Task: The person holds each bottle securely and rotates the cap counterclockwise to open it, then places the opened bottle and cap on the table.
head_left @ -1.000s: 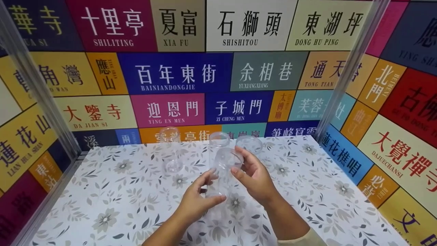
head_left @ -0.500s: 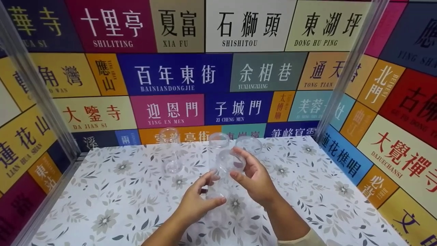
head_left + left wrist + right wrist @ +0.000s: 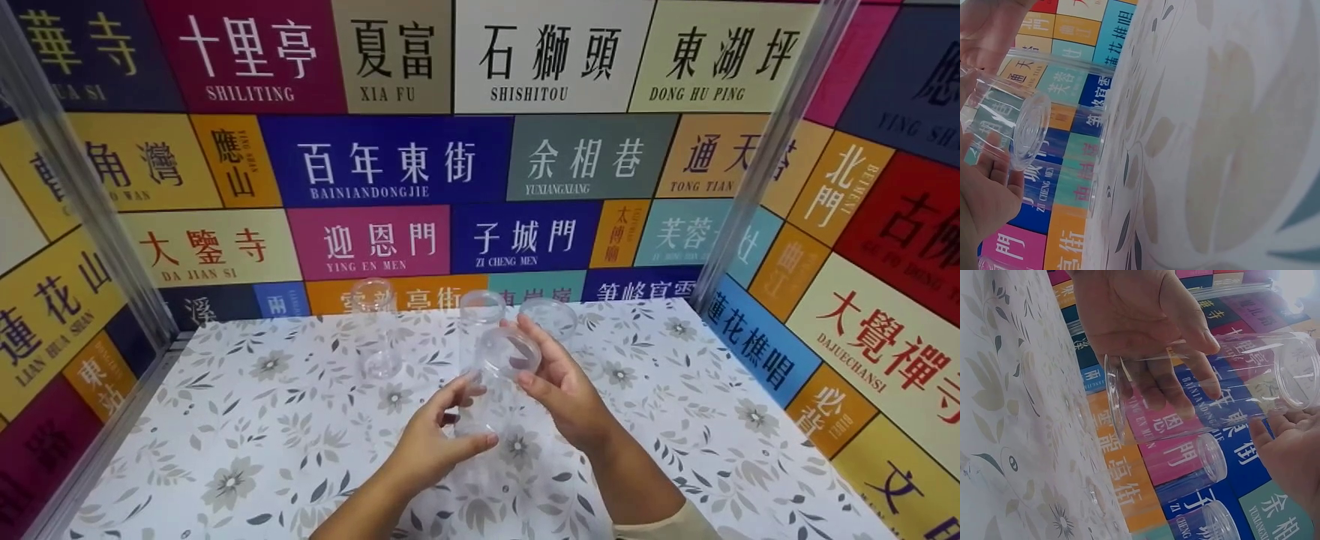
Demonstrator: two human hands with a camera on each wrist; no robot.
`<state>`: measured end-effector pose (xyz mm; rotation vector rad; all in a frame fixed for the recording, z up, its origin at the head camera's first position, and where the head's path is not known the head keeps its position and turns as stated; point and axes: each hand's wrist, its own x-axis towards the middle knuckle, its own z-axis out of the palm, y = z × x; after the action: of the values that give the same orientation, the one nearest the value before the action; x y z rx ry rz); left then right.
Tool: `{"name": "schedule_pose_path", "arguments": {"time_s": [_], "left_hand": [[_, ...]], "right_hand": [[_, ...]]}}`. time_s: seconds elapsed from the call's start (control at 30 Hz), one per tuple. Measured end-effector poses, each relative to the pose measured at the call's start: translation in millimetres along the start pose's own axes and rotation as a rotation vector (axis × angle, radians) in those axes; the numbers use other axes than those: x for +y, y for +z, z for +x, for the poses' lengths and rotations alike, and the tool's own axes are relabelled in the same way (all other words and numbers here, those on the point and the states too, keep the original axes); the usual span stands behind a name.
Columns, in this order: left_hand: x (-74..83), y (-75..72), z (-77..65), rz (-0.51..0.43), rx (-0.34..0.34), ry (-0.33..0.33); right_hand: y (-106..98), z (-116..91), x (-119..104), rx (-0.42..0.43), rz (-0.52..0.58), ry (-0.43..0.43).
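A clear plastic jar (image 3: 484,405) is held up over the table, its round top tilted toward the right in the head view. My left hand (image 3: 439,439) grips its body low down, thumb in front and fingers curled round the far side. Around the ringed top end my right hand (image 3: 566,386) holds with thumb and fingers on opposite sides. In the right wrist view, the jar's flat bottom (image 3: 1114,399) faces the table and the left hand's fingers show through the clear wall. The left wrist view shows the bottom close up, raised off the cloth.
Behind the hands stand a tall clear jar (image 3: 375,334) at the left, another clear jar (image 3: 482,306) in the middle and a wider one (image 3: 547,319) at the right. A leaf-patterned cloth (image 3: 232,480) covers the table. Lettered panels (image 3: 390,161) and metal posts (image 3: 772,150) enclose it.
My right hand has shifted slightly, its thumb now a little farther right on the jar's top. The top has turned a bit more toward the camera. The left hand keeps its grip.
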<state>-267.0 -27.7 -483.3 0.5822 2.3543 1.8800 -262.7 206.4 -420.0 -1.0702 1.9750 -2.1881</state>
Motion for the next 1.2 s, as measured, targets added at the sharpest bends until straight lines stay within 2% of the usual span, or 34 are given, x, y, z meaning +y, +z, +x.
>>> {"name": "schedule_pose_path", "arguments": {"time_s": [0.1, 0.27, 0.43, 0.63, 0.77, 0.97, 1.2], "left_hand": [[-0.6, -0.7, 1.0, -0.002, 0.023, -0.003], [-0.1, -1.2, 1.7, 0.002, 0.046, -0.015], [1.2, -0.8, 1.7, 0.007, 0.046, -0.024], [1.5, -0.9, 0.8, -0.011, 0.032, -0.018], [1.0, -1.2, 0.9, -0.015, 0.026, -0.008], [0.4, -1.0, 0.4, -0.021, 0.020, 0.009], [0.4, -1.4, -0.6, -0.011, 0.008, 0.015]], "right_hand": [[4, 0, -3, 0.101, -0.110, -0.037], [10, 0, -8, 0.315, -0.392, -0.082], [14, 2, -9, 0.402, -0.460, -0.079], [13, 3, -7, 0.389, -0.402, -0.079], [10, 4, -7, 0.327, -0.302, -0.047], [7, 2, -9, 0.238, -0.096, 0.042], [6, 0, -9, 0.109, 0.052, 0.054]]}}
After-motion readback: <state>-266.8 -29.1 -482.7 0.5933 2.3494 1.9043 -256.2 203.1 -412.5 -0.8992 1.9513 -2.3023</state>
